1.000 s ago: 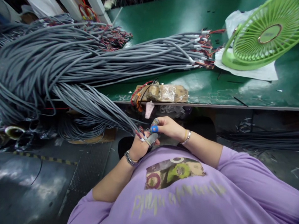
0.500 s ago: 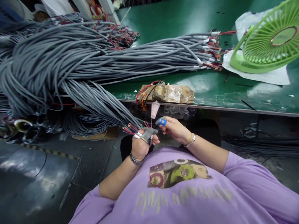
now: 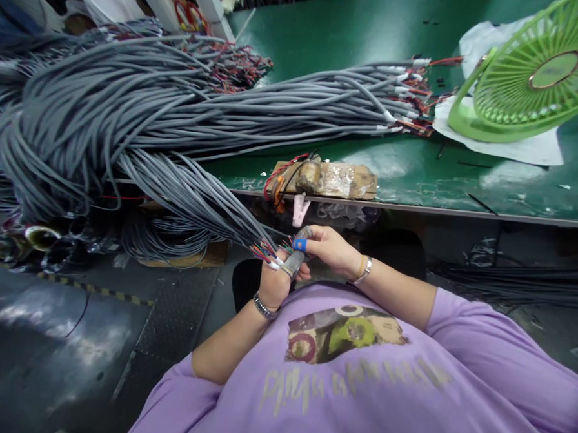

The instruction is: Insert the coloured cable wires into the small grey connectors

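In the head view, my left hand (image 3: 274,285) is closed around the ends of several grey cables (image 3: 222,206), in front of my body. Thin coloured wires (image 3: 264,249) fan out from the white-banded cable ends above that fist. Grey wrapping covers the left thumb. My right hand (image 3: 333,250) meets the left one, its thumb and forefinger pinched on the coloured wires beside the left thumb. Blue tape is wrapped round the right thumb, and the forefinger has a grey covering. Exactly which wires lie between those fingertips is hidden.
A large heap of grey cables (image 3: 96,103) covers the left of the green table (image 3: 347,26). A green fan (image 3: 543,81) stands at the right. By the table's edge lies a wooden block (image 3: 363,181) with a small motor (image 3: 308,176); a pink clip (image 3: 299,210) hangs below.
My right hand has moved left and its fingertips have come onto the coloured wires in my left hand. The pink clip has turned. My left hand has shifted slightly.
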A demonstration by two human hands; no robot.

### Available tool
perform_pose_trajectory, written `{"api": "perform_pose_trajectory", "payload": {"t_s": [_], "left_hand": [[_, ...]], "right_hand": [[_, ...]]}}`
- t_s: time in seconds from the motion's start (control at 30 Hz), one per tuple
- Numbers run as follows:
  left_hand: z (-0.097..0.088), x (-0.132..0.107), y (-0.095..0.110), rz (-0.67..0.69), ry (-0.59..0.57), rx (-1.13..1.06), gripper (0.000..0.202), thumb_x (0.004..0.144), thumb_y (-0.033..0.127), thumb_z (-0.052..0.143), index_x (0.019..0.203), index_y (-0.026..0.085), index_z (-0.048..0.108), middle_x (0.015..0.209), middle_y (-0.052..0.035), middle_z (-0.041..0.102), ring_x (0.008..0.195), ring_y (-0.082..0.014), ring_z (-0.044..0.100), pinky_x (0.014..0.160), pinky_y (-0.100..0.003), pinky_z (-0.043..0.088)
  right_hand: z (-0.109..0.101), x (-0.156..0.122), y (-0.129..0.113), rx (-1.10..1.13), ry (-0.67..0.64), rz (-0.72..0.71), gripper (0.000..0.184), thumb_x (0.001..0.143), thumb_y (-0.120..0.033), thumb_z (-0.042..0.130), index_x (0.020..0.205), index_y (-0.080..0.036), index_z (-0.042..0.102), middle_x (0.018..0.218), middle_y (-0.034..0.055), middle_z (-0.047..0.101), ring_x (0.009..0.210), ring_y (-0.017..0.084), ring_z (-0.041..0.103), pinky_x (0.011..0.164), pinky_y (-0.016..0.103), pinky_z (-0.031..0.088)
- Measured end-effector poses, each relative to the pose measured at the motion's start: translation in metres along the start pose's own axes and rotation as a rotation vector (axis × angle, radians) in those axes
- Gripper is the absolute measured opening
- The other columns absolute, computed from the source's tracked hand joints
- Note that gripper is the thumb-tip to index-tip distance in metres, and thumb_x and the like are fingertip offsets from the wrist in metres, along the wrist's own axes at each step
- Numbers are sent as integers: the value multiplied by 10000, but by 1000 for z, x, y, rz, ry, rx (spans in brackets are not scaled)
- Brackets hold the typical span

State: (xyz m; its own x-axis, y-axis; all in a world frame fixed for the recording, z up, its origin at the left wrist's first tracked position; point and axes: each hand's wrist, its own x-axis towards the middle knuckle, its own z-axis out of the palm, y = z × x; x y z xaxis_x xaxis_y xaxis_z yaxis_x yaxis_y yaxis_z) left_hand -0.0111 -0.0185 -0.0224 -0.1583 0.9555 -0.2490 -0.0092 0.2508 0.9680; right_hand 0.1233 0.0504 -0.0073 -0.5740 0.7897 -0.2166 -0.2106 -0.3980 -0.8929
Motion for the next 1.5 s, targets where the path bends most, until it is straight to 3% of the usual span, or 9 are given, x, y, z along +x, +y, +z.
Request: {"api": "perform_pose_trajectory", "payload": {"t_s": [0.23,0.5,1.5], "left_hand": [[3,-1,5,48,49,-22,357,804,453,646,620,148,624,557,-49,688,461,-155,656,417,-214,474],[0,1,0,61,83,-118,333,762,453,673,619,166,586,552,-31,680,450,-154,647,407,-219,464],[6,2,12,12,204,-217,325,715,445,685,631,154,568,508,-6,646,412,-130,621,370,-183,387]], "right_hand": [[6,-1,7,68,91,-21,362,653,-443,766,668,-174,525,502,-49,502,455,76,418,476,228,301],[1,-1,2,68,67,7,376,578,-424,828,740,-147,632,656,-18,588,558,78,478,542,230,364],[-5,-3,12,63,159,-61,380,527,-405,862,665,-144,622,629,-14,585,578,88,471,520,222,362]]}}
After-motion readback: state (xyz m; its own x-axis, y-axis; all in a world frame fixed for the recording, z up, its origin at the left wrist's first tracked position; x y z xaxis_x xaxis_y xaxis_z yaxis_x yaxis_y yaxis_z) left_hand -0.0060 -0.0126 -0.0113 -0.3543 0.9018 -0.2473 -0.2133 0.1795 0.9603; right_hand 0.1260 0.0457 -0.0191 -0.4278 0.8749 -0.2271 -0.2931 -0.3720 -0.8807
